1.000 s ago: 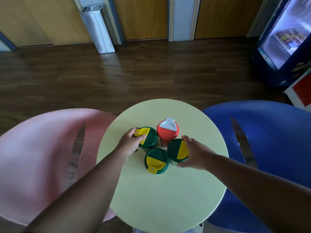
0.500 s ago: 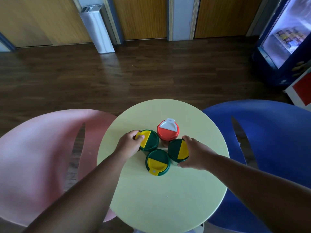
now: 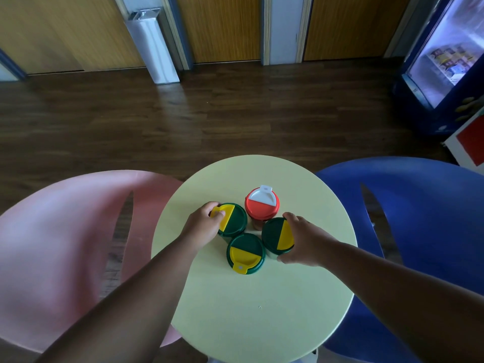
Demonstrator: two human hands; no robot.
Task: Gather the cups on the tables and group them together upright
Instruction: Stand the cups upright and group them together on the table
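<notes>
On the round pale-yellow table (image 3: 262,310), four lidded cups stand upright in a tight cluster.

Three have smooth round green lids with yellow flip tabs; the red-lidded cup (image 3: 262,204), with a white tab, sits at the table's far side. Left hand (image 3: 203,224) curls round the left green cup (image 3: 234,218), fingertips over its yellow tab. Right hand (image 3: 305,242) wraps the right green cup (image 3: 275,235) from the side. Between them, nearer the table's centre, the third green cup (image 3: 246,254) stands untouched.

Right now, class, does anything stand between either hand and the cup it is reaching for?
Nothing visible does. The left hand already grips the left green-lidded cup, and the right hand grips the right green-lidded cup.
</notes>
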